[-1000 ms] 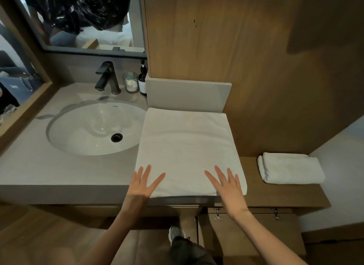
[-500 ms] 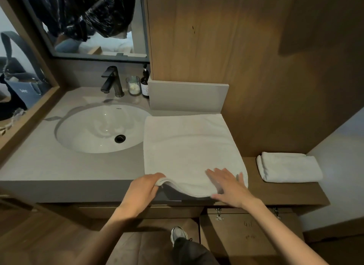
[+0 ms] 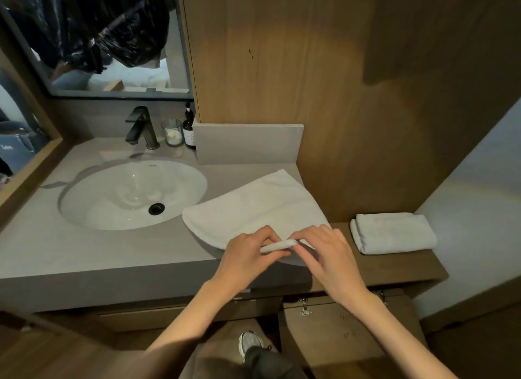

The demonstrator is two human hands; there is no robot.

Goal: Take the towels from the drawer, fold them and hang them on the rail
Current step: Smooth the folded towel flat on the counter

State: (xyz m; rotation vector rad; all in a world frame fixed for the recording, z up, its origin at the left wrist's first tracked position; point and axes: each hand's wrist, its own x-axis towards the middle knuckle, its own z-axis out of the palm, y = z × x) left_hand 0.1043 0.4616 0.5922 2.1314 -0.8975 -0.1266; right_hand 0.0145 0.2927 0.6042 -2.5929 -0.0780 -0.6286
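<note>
Fingers of the left hand and the right hand pinched the near edge of the white towel, which lay on the counter beside the sink. A good fold would need both corners kept even.

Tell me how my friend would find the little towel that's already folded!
Start at the round white sink and go right, past the grey counter, to the wooden shelf. The folded towel lies there alone, a small thick block. The other towel is bigger, spread on the counter, with the left hand and right hand holding its near edge.
</note>
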